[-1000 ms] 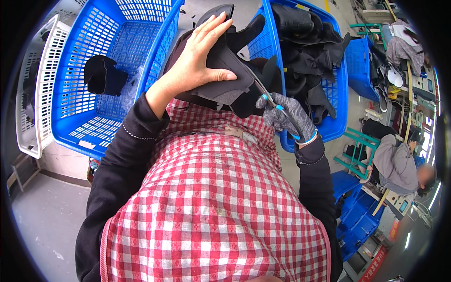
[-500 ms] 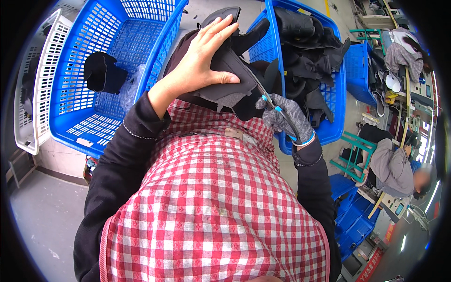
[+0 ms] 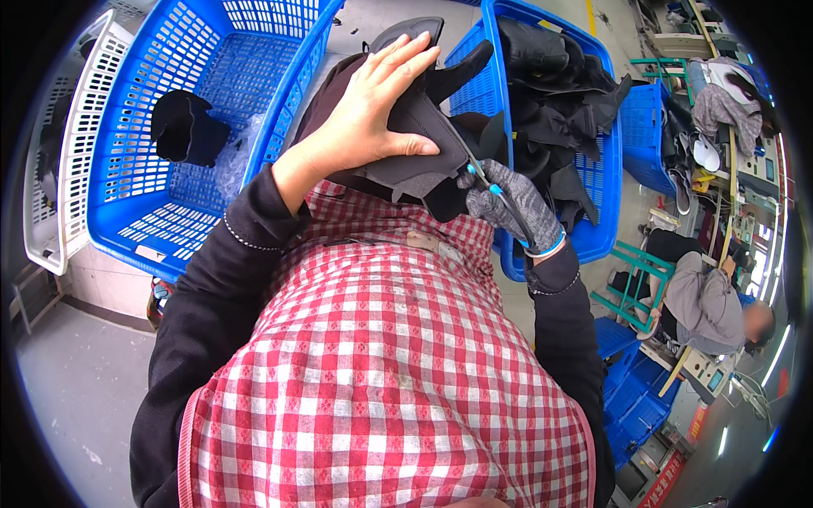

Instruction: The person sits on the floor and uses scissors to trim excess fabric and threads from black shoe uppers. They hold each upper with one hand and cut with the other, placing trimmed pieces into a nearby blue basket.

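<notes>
My bare left hand (image 3: 364, 127) lies spread, fingers stretched and thumb apart, on a dark grey and black stitched piece (image 3: 430, 131) that looks like a shoe upper. It rests above my lap, over other dark material. At the piece's right edge, my right hand (image 3: 508, 203), in a grey knitted glove, is closed around a slim metal tool with turquoise parts (image 3: 494, 190). The tool's thin end points up along the edge; its exact kind is unclear. My red-and-white checked apron (image 3: 389, 339) lies below both hands.
A blue basket (image 3: 284, 118) on the left holds a black piece (image 3: 188, 127) and clear plastic. Another blue basket (image 3: 616, 169) on the right is heaped with black pieces (image 3: 542, 93). A white crate (image 3: 78, 152) stands far left. Someone in grey (image 3: 707, 305) sits at right.
My left hand has shifted slightly right and down on the piece. My right hand and the slim tool stay at its edge, with the glove turned a little.
</notes>
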### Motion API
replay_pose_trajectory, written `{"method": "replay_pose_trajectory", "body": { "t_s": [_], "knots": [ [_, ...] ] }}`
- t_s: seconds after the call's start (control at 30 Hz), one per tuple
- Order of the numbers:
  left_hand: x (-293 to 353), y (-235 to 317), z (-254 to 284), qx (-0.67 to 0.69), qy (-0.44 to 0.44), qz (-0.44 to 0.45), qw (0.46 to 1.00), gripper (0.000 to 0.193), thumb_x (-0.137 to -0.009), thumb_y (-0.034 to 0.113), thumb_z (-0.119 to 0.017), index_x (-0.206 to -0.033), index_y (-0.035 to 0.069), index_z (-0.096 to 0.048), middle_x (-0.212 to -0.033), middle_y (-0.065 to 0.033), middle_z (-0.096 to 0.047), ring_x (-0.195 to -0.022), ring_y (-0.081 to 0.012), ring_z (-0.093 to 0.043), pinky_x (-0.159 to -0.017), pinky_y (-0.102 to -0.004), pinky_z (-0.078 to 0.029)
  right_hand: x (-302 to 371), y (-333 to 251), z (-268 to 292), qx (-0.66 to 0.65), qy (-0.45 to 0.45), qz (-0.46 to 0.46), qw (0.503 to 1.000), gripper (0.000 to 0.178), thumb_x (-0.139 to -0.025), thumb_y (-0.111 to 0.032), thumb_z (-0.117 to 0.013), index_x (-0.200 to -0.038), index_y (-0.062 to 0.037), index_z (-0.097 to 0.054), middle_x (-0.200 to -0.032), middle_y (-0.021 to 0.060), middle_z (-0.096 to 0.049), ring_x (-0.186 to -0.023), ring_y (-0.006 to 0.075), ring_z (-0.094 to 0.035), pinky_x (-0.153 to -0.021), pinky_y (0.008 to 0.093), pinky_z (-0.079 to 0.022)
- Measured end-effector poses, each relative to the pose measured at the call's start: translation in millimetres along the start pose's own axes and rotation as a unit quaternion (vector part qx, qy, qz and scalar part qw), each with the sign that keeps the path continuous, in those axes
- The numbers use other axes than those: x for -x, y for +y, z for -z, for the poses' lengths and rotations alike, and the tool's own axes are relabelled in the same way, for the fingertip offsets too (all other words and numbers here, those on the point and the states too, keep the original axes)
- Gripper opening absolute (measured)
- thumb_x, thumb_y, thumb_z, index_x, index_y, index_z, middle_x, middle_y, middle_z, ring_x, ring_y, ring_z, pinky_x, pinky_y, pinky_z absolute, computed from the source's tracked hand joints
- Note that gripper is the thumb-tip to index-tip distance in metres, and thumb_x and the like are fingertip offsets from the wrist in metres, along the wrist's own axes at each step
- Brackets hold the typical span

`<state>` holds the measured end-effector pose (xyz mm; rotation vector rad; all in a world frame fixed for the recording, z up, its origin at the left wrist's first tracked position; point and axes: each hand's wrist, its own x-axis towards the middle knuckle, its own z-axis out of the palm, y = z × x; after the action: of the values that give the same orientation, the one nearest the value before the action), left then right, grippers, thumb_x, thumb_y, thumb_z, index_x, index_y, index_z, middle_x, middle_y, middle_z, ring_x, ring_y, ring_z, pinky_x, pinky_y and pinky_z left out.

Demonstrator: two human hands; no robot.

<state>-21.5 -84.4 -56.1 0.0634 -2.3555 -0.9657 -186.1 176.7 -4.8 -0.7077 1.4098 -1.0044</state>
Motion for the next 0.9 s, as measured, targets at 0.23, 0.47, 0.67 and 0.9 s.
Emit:
{"method": "replay_pose_trajectory", "body": {
  "t_s": [0.23,0.47,0.67,0.9],
  "knots": [
    [4,-2,-2,0.016,0.013,0.036,0.999,0.108,-0.075,0.059,-0.086,-0.163,0.022,-0.036,-0.171,-0.0161,-0.022,-0.158,-0.0398,-0.018,-0.127,-0.0569,-0.020,-3,-2,-1,-0.150,-0.024,-0.021,0.988,0.034,-0.104,-0.010,-0.064,-0.136,0.0030,-0.059,-0.115,0.0121,-0.069,-0.089,0.0110,-0.067,-0.078,0.0232,-0.056],
    [9,2,-8,0.017,0.010,0.078,0.997,0.101,-0.076,0.056,-0.087,-0.161,0.034,-0.038,-0.172,-0.0166,-0.016,-0.155,-0.0444,-0.019,-0.125,-0.0606,-0.024,-6,-11,-8,0.190,0.055,0.016,0.980,0.035,-0.102,-0.014,-0.068,-0.133,0.0007,-0.061,-0.099,0.0077,-0.072,-0.079,0.0065,-0.065,-0.070,0.0210,-0.053],
    [10,3,-7,0.024,0.014,0.085,0.996,0.103,-0.076,0.057,-0.086,-0.162,0.032,-0.036,-0.172,-0.0163,-0.017,-0.156,-0.0440,-0.018,-0.125,-0.0601,-0.024,-6,-19,-6,0.030,0.041,-0.086,0.995,0.043,-0.098,-0.020,-0.076,-0.133,-0.0011,-0.062,-0.084,0.0019,-0.070,-0.070,0.0082,-0.062,-0.064,0.0253,-0.050],
    [9,2,-13,-0.011,0.034,0.087,0.996,0.119,-0.071,0.068,-0.084,-0.165,0.020,-0.029,-0.171,-0.0140,-0.022,-0.156,-0.0451,-0.018,-0.124,-0.0590,-0.027,-14,-22,-19,0.177,0.088,0.005,0.980,0.050,-0.096,-0.033,-0.078,-0.132,-0.0010,-0.065,-0.083,0.0038,-0.070,-0.069,0.0088,-0.061,-0.064,0.0271,-0.051]
  ]
}}
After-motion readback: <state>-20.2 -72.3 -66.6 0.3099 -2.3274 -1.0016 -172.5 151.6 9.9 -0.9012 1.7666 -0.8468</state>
